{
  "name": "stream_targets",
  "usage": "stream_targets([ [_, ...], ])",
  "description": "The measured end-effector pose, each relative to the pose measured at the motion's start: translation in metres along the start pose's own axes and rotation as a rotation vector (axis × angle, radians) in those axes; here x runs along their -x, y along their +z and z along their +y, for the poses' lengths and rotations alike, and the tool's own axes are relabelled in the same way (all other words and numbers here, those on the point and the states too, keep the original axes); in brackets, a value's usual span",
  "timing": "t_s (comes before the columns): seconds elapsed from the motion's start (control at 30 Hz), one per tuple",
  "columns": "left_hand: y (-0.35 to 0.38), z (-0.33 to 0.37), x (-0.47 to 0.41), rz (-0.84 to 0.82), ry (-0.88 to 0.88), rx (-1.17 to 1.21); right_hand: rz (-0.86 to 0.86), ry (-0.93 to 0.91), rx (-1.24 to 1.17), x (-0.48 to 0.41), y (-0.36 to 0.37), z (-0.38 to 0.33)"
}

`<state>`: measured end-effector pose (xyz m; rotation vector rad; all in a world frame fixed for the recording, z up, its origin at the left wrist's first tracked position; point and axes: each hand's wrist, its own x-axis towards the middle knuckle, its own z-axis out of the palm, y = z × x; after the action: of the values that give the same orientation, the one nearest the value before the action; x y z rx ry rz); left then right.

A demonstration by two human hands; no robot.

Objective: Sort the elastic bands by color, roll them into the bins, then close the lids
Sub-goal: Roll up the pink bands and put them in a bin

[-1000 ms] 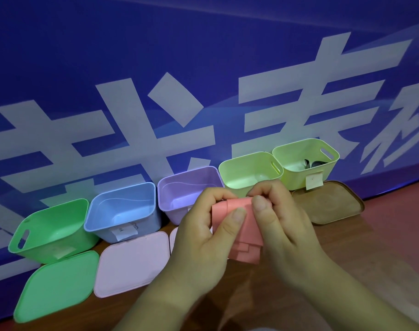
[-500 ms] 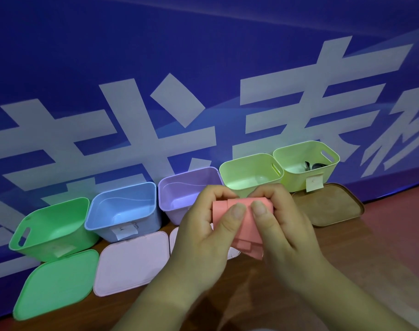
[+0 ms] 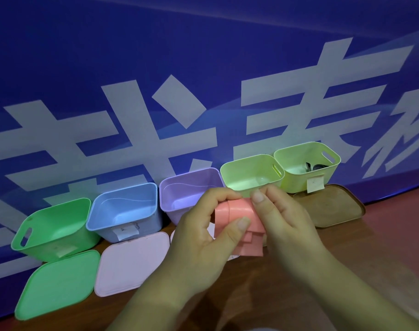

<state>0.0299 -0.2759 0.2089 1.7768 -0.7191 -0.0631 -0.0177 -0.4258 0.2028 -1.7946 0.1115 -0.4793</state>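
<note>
Rolling step in hand: a pink band half wound, all bins open, no lid on yet.

A blue banner with white characters (image 3: pixel 203 68) fills the back. Below it, a brown wooden bench (image 3: pixel 382 247) carries a row climbing from 8 to 2 o'clock: green plastic bin (image 3: pixel 50 230), blue plastic bin (image 3: pixel 124 206), purple plastic bin (image 3: pixel 187 189), lime plastic bin (image 3: pixel 249 173), and yellow-green plastic bin (image 3: pixel 306 161), which has something dark inside. Lids lie in front: green plastic lid (image 3: pixel 58 283) at 7, pale pink plastic lid (image 3: pixel 132 261) at 6, brown lid (image 3: pixel 330 206) at 3. At centre the left hand (image 3: pixel 198 247) and right hand (image 3: pixel 289 223) both pinch the flat pink elastic band (image 3: pixel 237 211) in the air before the purple and lime bins, its loose tail hanging toward 5. Next, likely: wind in the tail, keep it pinched against springing open, and choose a bin. No pink bin shows.
</note>
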Motion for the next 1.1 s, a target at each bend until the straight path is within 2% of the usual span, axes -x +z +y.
stream_targets([
  [0.07,0.001,-0.002,0.000,0.023,-0.014,0.012,-0.020,-0.019,0.047,-0.001,-0.001,0.004],
  [0.27,0.004,-0.003,-0.002,0.086,-0.055,0.119,-0.038,-0.114,-0.037,0.002,-0.002,0.005],
  [0.5,0.006,-0.006,-0.004,0.109,-0.089,0.135,0.006,-0.190,-0.040,0.001,-0.002,0.009],
  [0.67,0.001,-0.010,-0.006,0.064,-0.084,0.077,0.027,-0.086,-0.185,0.001,-0.001,0.008],
  [0.87,0.000,-0.014,-0.007,0.032,0.104,-0.002,0.064,0.020,-0.264,-0.005,-0.002,0.008],
  [1.1,0.004,-0.018,-0.012,0.059,-0.006,0.091,0.028,0.053,-0.292,-0.007,-0.006,0.017],
])
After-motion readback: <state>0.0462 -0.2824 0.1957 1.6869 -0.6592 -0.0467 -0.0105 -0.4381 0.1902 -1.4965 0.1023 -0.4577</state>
